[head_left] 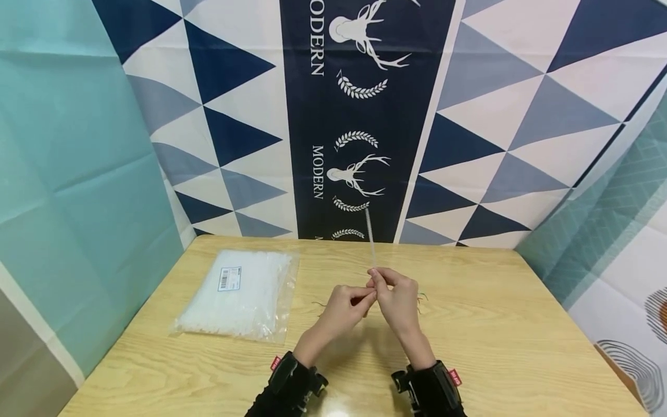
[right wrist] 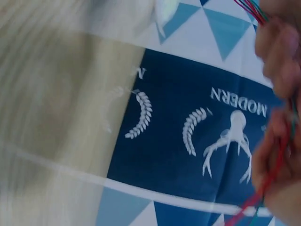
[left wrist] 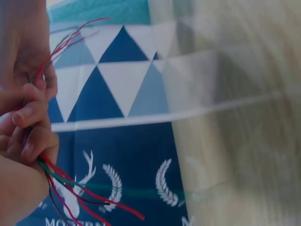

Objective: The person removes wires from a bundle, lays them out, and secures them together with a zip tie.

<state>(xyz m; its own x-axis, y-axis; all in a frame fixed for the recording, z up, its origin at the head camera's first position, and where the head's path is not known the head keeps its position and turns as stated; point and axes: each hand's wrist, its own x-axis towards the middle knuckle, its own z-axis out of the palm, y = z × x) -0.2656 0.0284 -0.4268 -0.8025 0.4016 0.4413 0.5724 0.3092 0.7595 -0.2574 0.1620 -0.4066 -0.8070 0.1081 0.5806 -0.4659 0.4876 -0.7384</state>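
Note:
A thin, whitish strip that looks like a cable tie (head_left: 370, 234) stands up from the fingertips of my right hand (head_left: 400, 298), which pinches it between thumb and forefinger. Close against it, my left hand (head_left: 341, 310) grips a bundle of red, green and black wires (left wrist: 77, 188) with curled fingers. The wires run crosswise through both hands, their loose ends sticking out on either side; red and green wires (right wrist: 270, 181) also show by the fingers in the right wrist view. Fingers hide the strip's lower part and the middle of the bundle.
On the left of the wooden table (head_left: 484, 324) lies a clear plastic bag (head_left: 245, 295) packed with white material, with a barcode label (head_left: 229, 279) on it. A patterned cloth (head_left: 239, 116) hangs behind the table's back edge.

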